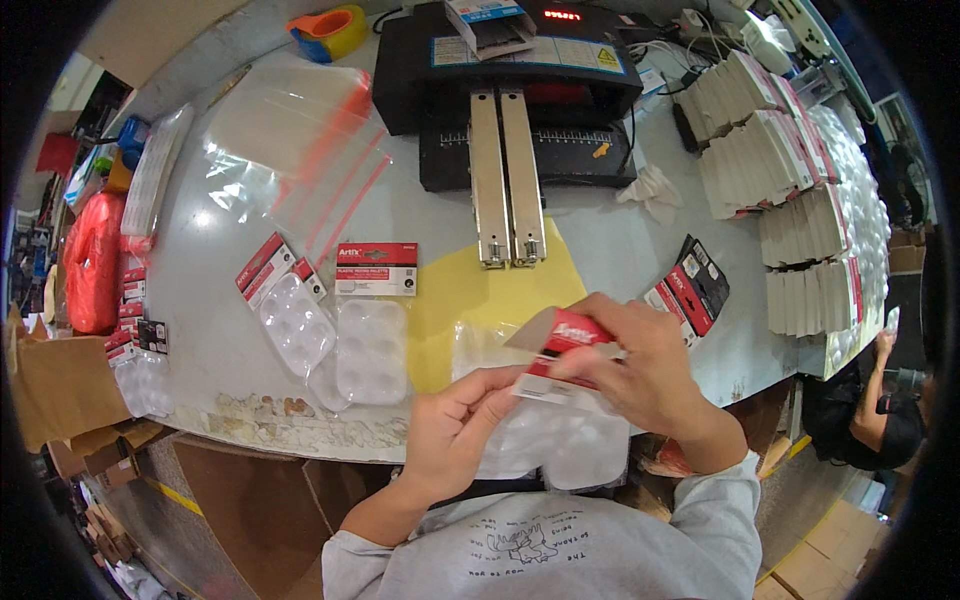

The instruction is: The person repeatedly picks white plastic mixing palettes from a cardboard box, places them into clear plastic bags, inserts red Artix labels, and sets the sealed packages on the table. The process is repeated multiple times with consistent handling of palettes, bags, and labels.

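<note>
A red, white and grey header card (pixel 568 345), bent along its middle, is pinched in my right hand (pixel 645 365). The fingers of my left hand (pixel 455 430) close on the card's lower left corner and the clear bag's edge. Below the card hangs a clear bag with a white plastic paint palette (pixel 585 450) in it, at the table's front edge. Left of my hands lie a palette pack (pixel 372 350) with a red header card and a second palette pack (pixel 297 325), tilted. Under my hands is a yellow sheet (pixel 440 300).
A black machine (pixel 400 85) with two metal arms (pixel 507 180) stands at the back. Clear bags (pixel 290 130) lie back left. Stacked header cards (pixel 765 165) fill the right side; loose cards (pixel 690 290) lie nearer. A tape dispenser (pixel 330 32) stands behind. Another person (pixel 865 420) is at far right.
</note>
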A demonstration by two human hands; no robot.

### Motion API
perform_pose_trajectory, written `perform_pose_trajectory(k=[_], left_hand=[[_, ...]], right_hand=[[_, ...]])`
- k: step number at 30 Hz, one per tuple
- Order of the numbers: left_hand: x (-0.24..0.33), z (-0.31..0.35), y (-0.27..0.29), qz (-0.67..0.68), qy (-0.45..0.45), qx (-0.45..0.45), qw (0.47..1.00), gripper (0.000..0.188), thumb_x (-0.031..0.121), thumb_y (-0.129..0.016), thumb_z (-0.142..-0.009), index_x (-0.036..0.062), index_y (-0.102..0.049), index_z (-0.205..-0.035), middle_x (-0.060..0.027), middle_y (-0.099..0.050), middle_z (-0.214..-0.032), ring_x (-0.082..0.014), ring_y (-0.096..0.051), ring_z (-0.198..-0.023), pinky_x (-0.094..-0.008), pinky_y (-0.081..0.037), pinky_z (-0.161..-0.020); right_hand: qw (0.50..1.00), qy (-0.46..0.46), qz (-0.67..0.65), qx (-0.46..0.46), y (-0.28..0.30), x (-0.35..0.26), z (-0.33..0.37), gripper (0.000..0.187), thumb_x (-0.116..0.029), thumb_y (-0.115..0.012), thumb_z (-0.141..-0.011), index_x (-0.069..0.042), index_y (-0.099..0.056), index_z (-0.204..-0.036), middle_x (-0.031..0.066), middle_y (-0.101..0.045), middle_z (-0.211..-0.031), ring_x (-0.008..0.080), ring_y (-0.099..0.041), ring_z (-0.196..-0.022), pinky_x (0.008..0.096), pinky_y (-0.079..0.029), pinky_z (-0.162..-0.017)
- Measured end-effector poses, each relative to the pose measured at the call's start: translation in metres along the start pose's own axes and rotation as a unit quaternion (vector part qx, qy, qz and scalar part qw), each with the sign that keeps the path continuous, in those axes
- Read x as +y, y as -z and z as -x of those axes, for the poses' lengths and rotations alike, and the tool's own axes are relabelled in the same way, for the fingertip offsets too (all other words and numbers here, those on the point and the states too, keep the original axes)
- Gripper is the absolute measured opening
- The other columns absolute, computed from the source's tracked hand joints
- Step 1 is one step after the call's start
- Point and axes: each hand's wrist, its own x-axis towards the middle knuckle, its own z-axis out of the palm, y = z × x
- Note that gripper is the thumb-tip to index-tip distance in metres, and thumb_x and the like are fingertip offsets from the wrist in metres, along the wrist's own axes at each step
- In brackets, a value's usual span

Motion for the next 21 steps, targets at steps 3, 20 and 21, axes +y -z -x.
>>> perform_pose_trajectory(k=[3, 20, 21], left_hand=[[-0.003, 0.001, 0.002, -0.042, -0.044, 0.036, 0.998, 0.018, 0.013, -0.056, -0.093, -0.001, -0.064, -0.101, -0.0017, -0.069, -0.086, -0.0026, -0.052, -0.068, -0.0179, -0.042, -0.061], [-0.009, -0.003, -0.001, -0.088, -0.107, 0.11, 0.984, 0.01, 0.01, -0.063, -0.087, 0.0005, -0.065, -0.089, -0.001, -0.062, -0.066, -0.0031, -0.049, -0.056, -0.0202, -0.038, -0.05], [-0.01, -0.003, 0.0, -0.098, -0.104, 0.106, 0.984, 0.01, 0.01, -0.063, -0.087, 0.0004, -0.065, -0.089, -0.0006, -0.061, -0.065, -0.0032, -0.049, -0.056, -0.0202, -0.038, -0.05]], right_hand=[[0.998, -0.027, -0.053, 0.014, -0.011, -0.007, -0.014, 0.028, -0.024, -0.076, -0.074, 0.0, -0.063, -0.083, 0.0079, -0.059, -0.061, 0.0131, -0.049, -0.048, 0.0254, -0.039, -0.045], [0.981, 0.161, 0.056, 0.093, -0.018, 0.003, -0.012, 0.038, -0.032, -0.076, -0.07, -0.01, -0.046, -0.062, 0.0027, -0.047, -0.049, 0.0211, -0.049, -0.039, 0.0309, -0.037, -0.038], [0.982, 0.161, 0.054, 0.085, -0.017, 0.004, -0.015, 0.035, -0.03, -0.076, -0.07, -0.009, -0.049, -0.064, 0.0038, -0.048, -0.05, 0.0217, -0.05, -0.04, 0.0308, -0.038, -0.039]])
